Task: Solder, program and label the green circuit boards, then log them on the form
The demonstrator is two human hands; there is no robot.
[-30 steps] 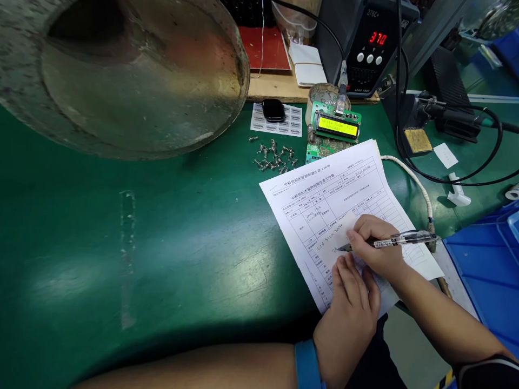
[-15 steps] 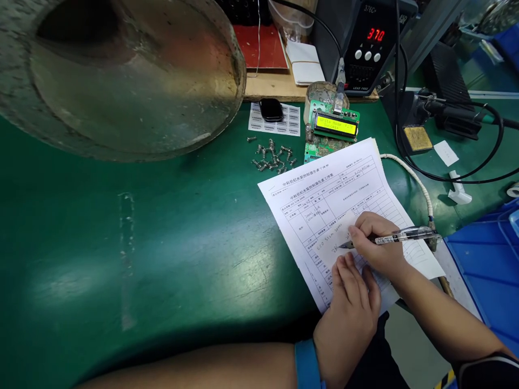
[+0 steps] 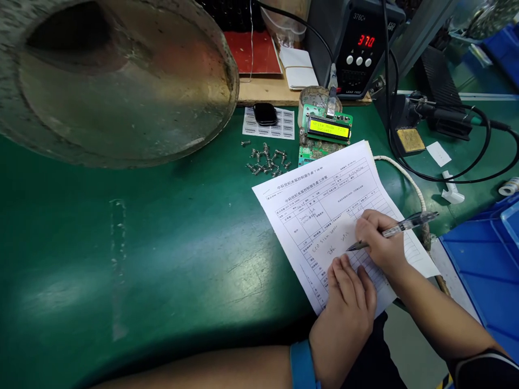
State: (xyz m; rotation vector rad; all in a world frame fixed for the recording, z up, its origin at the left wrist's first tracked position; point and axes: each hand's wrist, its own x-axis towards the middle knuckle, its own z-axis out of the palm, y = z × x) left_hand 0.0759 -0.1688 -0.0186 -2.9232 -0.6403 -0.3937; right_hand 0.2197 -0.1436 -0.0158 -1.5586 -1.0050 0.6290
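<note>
My right hand [image 3: 383, 248] is closed around a clear-barrelled pen [image 3: 409, 223], its tip at a small white slip with handwriting [image 3: 324, 242]. The slip lies over a printed form [image 3: 279, 210] with ruled tables, and more sheets show beneath it. Resting on the lower part of the papers is my left hand [image 3: 343, 319], its fingers extended side by side and slightly bent, near the pen tip. A blue band [image 3: 302, 364] circles the left wrist.
Small springs [image 3: 265, 159] lie beyond the form, by a circuit board with a lit display [image 3: 329, 128]. Behind are a soldering station [image 3: 360, 48] and soldering iron [image 3: 446, 114]. A large round shade [image 3: 133, 108] hangs upper left; a blue bin [image 3: 478, 270] is right.
The pen tip has moved right and slightly away from the written marks on the slip, and the pen is tilted more. My left hand stays on the paper; the whole view has shifted slightly.
</note>
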